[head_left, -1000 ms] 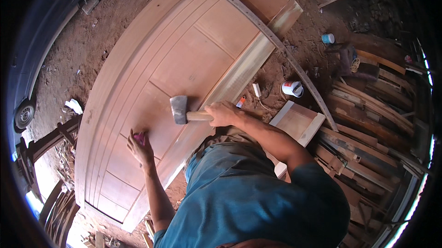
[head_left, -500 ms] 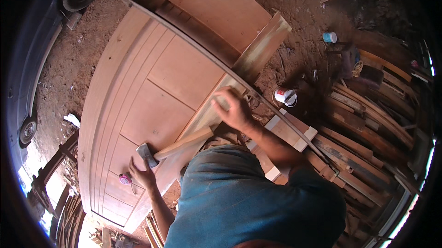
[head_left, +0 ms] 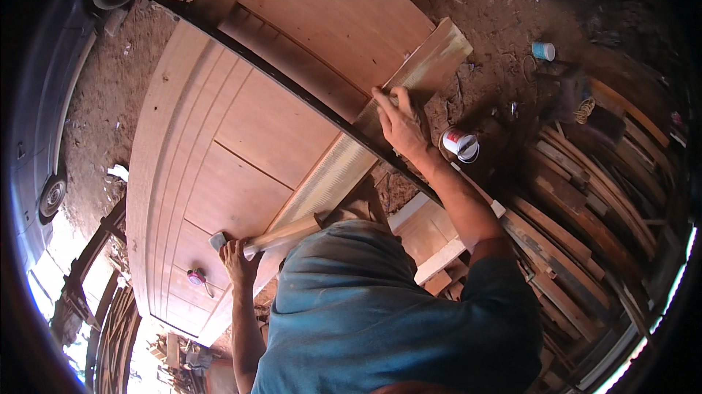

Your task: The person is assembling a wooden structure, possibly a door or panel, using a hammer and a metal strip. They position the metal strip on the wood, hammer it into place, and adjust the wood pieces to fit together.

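Note:
A large curved-top wooden door panel (head_left: 256, 130) with grooves lies in front of me. Across it runs a long dark metal bar (head_left: 292, 65). My left hand (head_left: 239, 264) is closed around the hammer (head_left: 289, 233) just by its metal head, low on the panel; its wooden handle points right, toward my body. Beyond the bar, my right hand (head_left: 404, 125) rests with fingers apart on the pale edge board (head_left: 431, 57), holding nothing that I can see. A small pink round object (head_left: 196, 275) sits on the panel below the left hand.
Stacked planks (head_left: 578, 233) fill the right side. A white bucket (head_left: 461, 145) and a blue-and-white tub (head_left: 543, 51) are on the dirt floor. A parked vehicle (head_left: 44, 94) stands at the left. A wooden frame (head_left: 431, 237) lies right of my body.
My left hand has closed on the hammer, whose head has shifted slightly left. My right hand has moved up and right, past the metal bar, onto the pale board.

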